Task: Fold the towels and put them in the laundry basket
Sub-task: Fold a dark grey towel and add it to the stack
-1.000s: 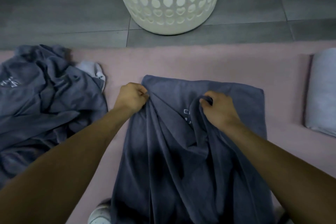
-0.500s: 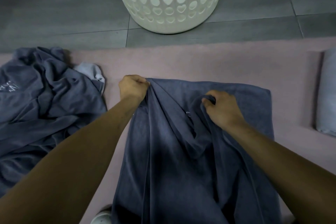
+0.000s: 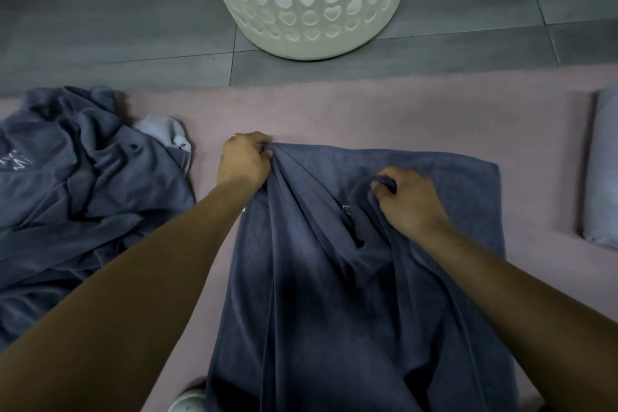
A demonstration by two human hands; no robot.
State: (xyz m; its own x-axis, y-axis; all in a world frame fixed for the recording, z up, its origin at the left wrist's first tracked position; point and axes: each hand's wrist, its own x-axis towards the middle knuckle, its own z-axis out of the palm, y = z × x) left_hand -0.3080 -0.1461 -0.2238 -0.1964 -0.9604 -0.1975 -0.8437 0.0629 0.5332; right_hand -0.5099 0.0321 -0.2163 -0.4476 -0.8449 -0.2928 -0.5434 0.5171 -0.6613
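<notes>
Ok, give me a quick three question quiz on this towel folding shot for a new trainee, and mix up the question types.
1. True or false: the laundry basket stands on the grey tiled floor, beyond the pink mat.
2. What does the left hand grip? A. the basket rim B. the far left corner of the dark blue towel C. the crumpled towel pile
3. Fill in: the right hand pinches a bunched fold of the same ____.

Key: 1 true; 2 B; 3 towel.
</notes>
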